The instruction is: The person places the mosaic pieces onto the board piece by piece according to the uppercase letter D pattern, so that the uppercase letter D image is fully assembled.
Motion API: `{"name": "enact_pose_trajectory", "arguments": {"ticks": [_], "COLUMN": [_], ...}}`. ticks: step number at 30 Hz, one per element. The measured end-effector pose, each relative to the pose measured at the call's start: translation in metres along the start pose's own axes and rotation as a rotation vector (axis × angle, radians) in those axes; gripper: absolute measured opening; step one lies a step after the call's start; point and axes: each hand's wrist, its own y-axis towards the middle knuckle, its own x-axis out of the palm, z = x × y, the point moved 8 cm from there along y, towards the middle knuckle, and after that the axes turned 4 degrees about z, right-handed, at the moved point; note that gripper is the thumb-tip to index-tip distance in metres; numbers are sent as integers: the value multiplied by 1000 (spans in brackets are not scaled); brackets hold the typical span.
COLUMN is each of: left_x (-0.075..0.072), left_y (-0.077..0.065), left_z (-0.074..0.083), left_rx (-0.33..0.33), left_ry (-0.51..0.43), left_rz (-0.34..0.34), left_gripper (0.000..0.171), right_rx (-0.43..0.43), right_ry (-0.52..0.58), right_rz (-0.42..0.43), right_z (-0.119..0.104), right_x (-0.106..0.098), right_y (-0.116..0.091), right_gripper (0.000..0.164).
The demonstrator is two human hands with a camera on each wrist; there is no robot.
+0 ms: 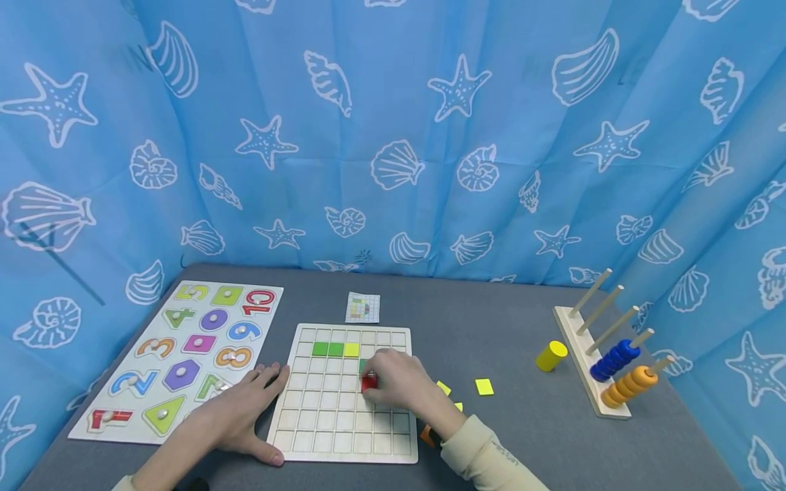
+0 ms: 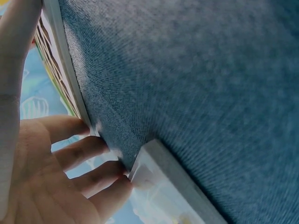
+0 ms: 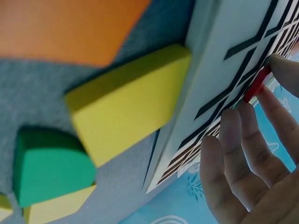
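My left hand [image 1: 242,411] lies along the left edge of a wooden grid board [image 1: 322,419], fingers spread, with thumb and fingertips at its rim. Over the board's right half, my right hand [image 1: 399,385] pinches a red tile [image 3: 257,84] between thumb and fingers, close above the squares. A green tile [image 1: 363,367] shows partly behind those fingers. In an upper row sit two green tiles [image 1: 328,349] and a yellow tile [image 1: 351,350]. Behind the board lies a small printed pattern card [image 1: 363,308].
Left of the grid board is a number-and-shape puzzle board [image 1: 143,361]. Loose yellow tiles [image 1: 484,387], an orange piece [image 1: 426,435] and a green piece [image 3: 53,165] lie to the right. Farther right stand a yellow cylinder [image 1: 551,356] and a peg stacker [image 1: 580,351] with beads.
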Motion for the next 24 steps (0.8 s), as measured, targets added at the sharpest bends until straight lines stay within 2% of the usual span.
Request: {"name": "enact_pose_trajectory", "arguments": {"ticks": [12,24], "left_x": [-2,-1], "left_y": [-2,-1], "left_z": [4,3], "left_rx": [57,46], "left_ry": [39,51], "left_rz": [31,33], "left_gripper": [142,143], "right_rx": [-27,-33], "right_ry": [-58,-66], "right_rz": [35,50], "right_z": [-7,-8], "right_x": [2,1], "right_y": [6,6], "right_gripper": [7,11]}}
